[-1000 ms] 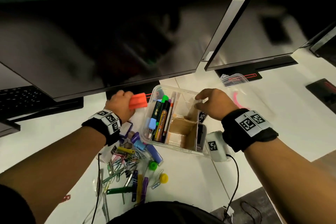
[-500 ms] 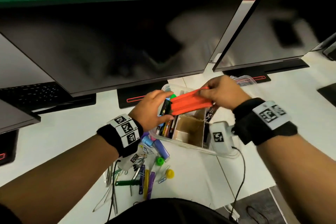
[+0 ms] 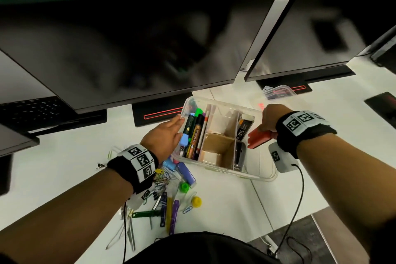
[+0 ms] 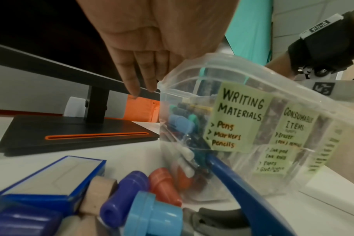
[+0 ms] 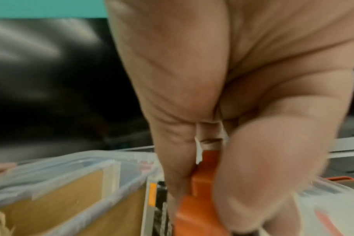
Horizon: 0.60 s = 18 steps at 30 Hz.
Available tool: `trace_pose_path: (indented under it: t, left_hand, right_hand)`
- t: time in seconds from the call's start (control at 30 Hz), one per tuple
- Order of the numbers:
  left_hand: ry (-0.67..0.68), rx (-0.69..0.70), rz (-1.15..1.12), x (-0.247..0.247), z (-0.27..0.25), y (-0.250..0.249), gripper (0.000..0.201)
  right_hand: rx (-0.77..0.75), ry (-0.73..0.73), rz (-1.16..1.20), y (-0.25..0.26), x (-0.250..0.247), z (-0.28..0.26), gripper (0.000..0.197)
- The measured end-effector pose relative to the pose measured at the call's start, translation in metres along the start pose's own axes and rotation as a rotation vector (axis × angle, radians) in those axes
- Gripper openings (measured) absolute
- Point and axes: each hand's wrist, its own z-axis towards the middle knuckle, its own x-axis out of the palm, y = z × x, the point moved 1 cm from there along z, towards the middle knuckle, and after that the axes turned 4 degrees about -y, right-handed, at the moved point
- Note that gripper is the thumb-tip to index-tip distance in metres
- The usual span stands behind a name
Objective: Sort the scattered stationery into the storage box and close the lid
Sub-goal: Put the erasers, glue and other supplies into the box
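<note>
A clear storage box (image 3: pixel 222 104) with cardboard dividers stands mid-desk; markers and pens fill its left compartment. My right hand (image 3: pixel 265 126) grips an orange stapler (image 3: pixel 258 139) at the box's right rim, by the narrow right compartment. The right wrist view shows thumb and fingers curled round the orange stapler (image 5: pixel 202 185) beside the box wall (image 5: pixel 119 180). My left hand (image 3: pixel 177 123) lies with straight fingers against the box's left wall and holds nothing. In the left wrist view those fingers (image 4: pixel 131 79) reach past the labelled box (image 4: pixel 243 115).
Loose clips, pens, caps and markers (image 3: pixel 171 199) lie scattered in front of the box on the left. A clear plastic lid (image 3: pixel 278 92) sits behind the box by a monitor base. Two large monitors (image 3: pixel 128 49) overhang the back of the desk.
The orange stapler went from my left hand to my right. My right hand carried it from above the box to the right rim. My left hand let go and settled at the left wall.
</note>
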Motion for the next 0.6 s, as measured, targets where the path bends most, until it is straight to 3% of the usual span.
trace_pose_path:
  t: [0.13, 0.43, 0.6]
  left_hand:
    - [0.019, -0.011, -0.024, 0.0, -0.001, 0.0, 0.052]
    - [0.06, -0.004, 0.0, -0.006, -0.003, -0.005, 0.052]
    - [0.069, -0.004, -0.074, -0.007, -0.004, 0.0, 0.052]
  right_hand:
    - [-0.004, -0.003, -0.089, -0.001, 0.019, 0.034, 0.061]
    - [0.029, -0.144, -0.049, 0.021, -0.004, 0.01, 0.031]
    - [-0.214, -0.233, -0.018, 0.057, -0.02, -0.039, 0.037]
